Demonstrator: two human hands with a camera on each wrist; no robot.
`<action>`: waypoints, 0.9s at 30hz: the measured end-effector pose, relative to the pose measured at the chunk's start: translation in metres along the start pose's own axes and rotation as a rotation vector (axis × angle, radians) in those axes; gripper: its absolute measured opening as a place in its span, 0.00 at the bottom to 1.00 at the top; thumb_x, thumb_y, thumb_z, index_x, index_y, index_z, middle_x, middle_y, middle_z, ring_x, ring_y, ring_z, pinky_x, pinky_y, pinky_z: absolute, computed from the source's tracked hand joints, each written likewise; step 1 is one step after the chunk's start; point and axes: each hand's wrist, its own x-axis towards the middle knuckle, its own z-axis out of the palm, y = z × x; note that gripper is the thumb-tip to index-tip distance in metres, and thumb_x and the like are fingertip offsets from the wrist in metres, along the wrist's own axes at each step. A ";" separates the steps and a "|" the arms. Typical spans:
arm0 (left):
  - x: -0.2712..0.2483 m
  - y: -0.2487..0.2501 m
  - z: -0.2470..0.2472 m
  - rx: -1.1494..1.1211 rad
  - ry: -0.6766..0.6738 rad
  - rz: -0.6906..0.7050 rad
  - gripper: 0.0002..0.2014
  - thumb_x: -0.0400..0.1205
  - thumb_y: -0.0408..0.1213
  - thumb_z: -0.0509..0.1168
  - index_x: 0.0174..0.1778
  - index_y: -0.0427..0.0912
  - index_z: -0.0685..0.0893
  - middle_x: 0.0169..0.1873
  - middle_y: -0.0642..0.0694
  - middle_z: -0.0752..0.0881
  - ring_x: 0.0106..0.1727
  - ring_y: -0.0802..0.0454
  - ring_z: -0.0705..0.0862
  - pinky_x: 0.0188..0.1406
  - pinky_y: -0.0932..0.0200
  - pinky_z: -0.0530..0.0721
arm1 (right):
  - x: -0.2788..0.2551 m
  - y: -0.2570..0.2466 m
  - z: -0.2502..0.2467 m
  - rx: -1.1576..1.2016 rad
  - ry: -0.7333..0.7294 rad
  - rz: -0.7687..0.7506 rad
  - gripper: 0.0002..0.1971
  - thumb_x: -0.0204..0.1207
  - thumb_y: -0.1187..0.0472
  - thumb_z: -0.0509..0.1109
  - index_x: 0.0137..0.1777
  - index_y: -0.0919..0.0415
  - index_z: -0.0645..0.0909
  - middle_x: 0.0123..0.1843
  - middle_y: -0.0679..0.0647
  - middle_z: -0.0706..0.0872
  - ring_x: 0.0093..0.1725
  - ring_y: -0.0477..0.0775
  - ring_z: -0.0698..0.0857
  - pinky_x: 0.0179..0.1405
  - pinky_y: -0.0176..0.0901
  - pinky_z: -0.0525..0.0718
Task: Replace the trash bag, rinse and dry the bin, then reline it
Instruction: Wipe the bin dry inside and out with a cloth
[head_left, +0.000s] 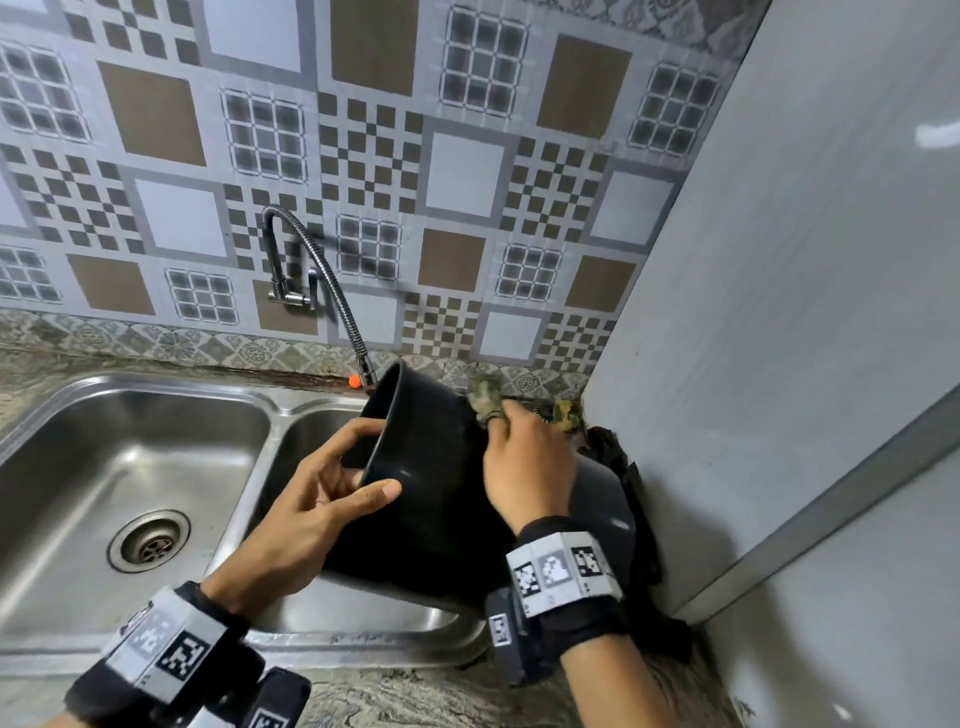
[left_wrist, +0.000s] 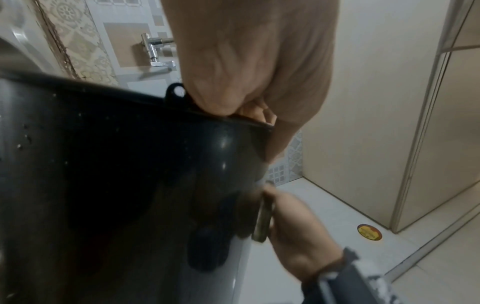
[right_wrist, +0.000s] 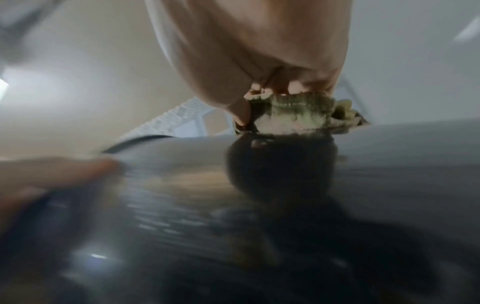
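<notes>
Patterned brown-and-grey tiled wall, bendy chrome tap (head_left: 317, 291) and steel 2-basin sink (head_left: 130, 447) seen from the head; glossy black round bin (head_left: 441, 499) tipped on its side over the right basin, left hand (head_left: 311, 499) clamped on the rim to steady it, right hand (head_left: 524, 462) pinching a worn greenish scrub pad (head_left: 485, 397) against the outer wall, probably scrubbing. From the left wrist: wet droplets on smooth dark plastic, left hand (left_wrist: 249, 67) hooked over the lip beside a small lug. From the right wrist: blurred, fingers (right_wrist: 255, 90) closed on the coarse, frayed pad (right_wrist: 296, 115) pressed to the shiny curve.
</notes>
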 end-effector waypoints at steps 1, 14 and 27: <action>0.000 -0.005 0.001 -0.005 0.007 -0.009 0.21 0.81 0.20 0.66 0.67 0.44 0.82 0.47 0.26 0.89 0.41 0.36 0.89 0.41 0.50 0.92 | -0.003 -0.014 0.006 0.033 -0.009 -0.027 0.16 0.84 0.55 0.58 0.65 0.55 0.83 0.59 0.57 0.89 0.60 0.62 0.85 0.54 0.50 0.79; 0.002 -0.031 -0.023 -0.065 0.112 -0.046 0.22 0.83 0.24 0.66 0.72 0.44 0.78 0.52 0.21 0.88 0.50 0.34 0.90 0.49 0.49 0.92 | 0.044 -0.013 -0.021 0.958 -0.133 0.307 0.13 0.84 0.58 0.65 0.38 0.60 0.84 0.36 0.51 0.88 0.39 0.54 0.86 0.46 0.48 0.81; 0.010 -0.077 -0.050 -0.093 0.169 -0.094 0.22 0.83 0.22 0.65 0.73 0.39 0.76 0.47 0.31 0.91 0.44 0.46 0.91 0.48 0.59 0.90 | 0.040 0.101 -0.023 0.603 0.207 0.432 0.18 0.77 0.51 0.62 0.45 0.69 0.80 0.38 0.63 0.87 0.39 0.60 0.80 0.43 0.46 0.76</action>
